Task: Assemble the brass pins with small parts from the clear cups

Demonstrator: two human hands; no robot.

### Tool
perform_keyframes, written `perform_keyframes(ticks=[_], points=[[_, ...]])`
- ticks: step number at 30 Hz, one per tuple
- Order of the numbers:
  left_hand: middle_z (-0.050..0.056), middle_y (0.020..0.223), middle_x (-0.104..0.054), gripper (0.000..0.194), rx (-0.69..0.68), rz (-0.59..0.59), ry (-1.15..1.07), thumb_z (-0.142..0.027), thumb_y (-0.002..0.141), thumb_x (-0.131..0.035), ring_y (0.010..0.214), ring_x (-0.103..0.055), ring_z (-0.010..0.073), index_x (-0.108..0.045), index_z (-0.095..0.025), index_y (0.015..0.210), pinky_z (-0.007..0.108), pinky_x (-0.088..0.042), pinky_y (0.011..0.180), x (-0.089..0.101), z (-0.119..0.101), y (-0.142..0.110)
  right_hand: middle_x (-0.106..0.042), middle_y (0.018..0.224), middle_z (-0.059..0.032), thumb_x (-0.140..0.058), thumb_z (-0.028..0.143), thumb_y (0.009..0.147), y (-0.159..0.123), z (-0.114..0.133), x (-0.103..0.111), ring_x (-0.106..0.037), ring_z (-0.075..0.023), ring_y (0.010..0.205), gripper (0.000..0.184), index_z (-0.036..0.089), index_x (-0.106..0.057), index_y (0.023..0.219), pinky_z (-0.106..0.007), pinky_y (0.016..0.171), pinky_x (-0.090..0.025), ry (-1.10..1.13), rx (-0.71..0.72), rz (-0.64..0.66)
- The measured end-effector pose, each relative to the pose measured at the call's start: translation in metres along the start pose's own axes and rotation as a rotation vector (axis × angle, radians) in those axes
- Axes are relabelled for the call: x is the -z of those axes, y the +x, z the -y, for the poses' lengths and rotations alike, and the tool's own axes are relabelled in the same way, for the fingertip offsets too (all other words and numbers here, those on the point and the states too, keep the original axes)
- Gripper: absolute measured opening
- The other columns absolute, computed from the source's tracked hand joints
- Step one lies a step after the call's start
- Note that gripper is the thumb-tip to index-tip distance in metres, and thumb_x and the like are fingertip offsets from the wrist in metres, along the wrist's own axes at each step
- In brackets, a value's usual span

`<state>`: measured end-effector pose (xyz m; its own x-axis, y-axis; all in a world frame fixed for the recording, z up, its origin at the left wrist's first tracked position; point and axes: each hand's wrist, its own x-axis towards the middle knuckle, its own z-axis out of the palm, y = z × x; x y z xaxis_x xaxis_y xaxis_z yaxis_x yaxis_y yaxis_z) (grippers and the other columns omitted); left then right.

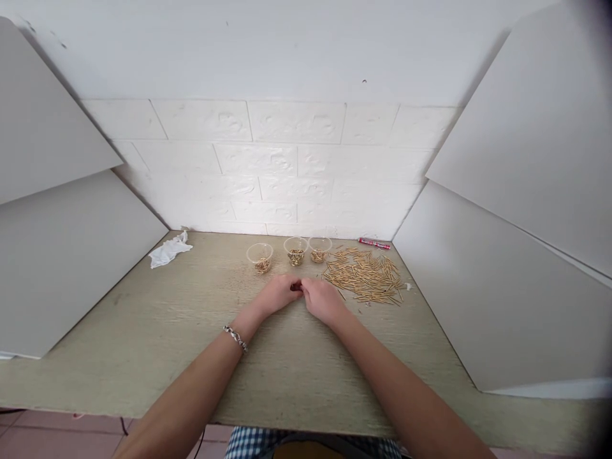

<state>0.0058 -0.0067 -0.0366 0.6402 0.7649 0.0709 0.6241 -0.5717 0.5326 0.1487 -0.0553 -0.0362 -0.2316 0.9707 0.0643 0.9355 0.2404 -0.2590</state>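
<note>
My left hand [277,293] and my right hand [324,301] meet at the middle of the wooden tabletop [287,376], fingertips together around a small dark piece [296,287]. Most of that piece is hidden by my fingers, so its exact kind is unclear. Just beyond my hands stand several clear plastic cups, the nearest being [259,258], each holding small golden parts. To the right of my right hand lies a loose heap of thin golden pins [363,275]. A chain bracelet [235,338] circles my left wrist.
A red-and-white packet [374,243] lies against the back wall, behind the pins. A crumpled white cloth [168,250] sits at the back left. White angled panels [502,280] flank the table, and a white brick-patterned wall stands behind it.
</note>
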Motion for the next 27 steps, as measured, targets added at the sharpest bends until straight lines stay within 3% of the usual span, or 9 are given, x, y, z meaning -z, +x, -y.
perform_keyframes(ticks=[10,19,24,27], points=[[0.003,0.076,-0.064,0.014,-0.02,-0.01,-0.082,-0.015,0.069,-0.052,0.068,-0.056,0.0156,-0.061,-0.015,0.08,0.026,-0.043,0.066,0.002,-0.003,-0.001,-0.064,0.095,-0.0079,-0.028,0.02,0.089,0.001,0.0,-0.002,-0.059,-0.0188,0.086,0.029,0.018,-0.056,0.098,-0.027,0.069,-0.039,-0.029,0.02,0.015],[0.003,0.082,-0.065,0.04,-0.062,-0.099,-0.121,-0.01,0.071,-0.051,0.071,-0.058,0.0145,-0.056,-0.018,0.11,0.025,-0.045,0.069,-0.01,0.002,0.0,-0.064,0.089,-0.0072,-0.032,0.019,0.086,-0.001,-0.004,-0.001,-0.058,-0.0176,0.078,0.026,0.018,-0.057,0.092,-0.026,0.062,-0.035,0.056,0.003,-0.022],[0.003,0.078,-0.065,0.034,-0.04,-0.14,-0.134,-0.016,0.077,-0.048,0.067,-0.057,0.014,-0.054,-0.017,0.11,0.025,-0.044,0.065,-0.009,-0.001,-0.001,-0.058,0.074,-0.0038,-0.034,0.027,0.086,-0.001,-0.006,0.006,-0.051,-0.0151,0.067,0.022,0.018,-0.052,0.076,-0.026,0.06,-0.032,0.342,-0.051,-0.15],[0.003,0.073,-0.064,0.018,-0.06,-0.135,-0.101,-0.019,0.079,-0.046,0.066,-0.056,0.0137,-0.061,-0.016,0.089,0.024,-0.043,0.063,-0.004,-0.006,-0.003,-0.044,0.056,0.0017,-0.037,0.035,0.084,-0.007,0.02,0.037,-0.04,-0.0124,0.055,0.03,0.02,-0.039,0.059,-0.026,0.058,-0.032,0.805,-0.027,-0.294]])
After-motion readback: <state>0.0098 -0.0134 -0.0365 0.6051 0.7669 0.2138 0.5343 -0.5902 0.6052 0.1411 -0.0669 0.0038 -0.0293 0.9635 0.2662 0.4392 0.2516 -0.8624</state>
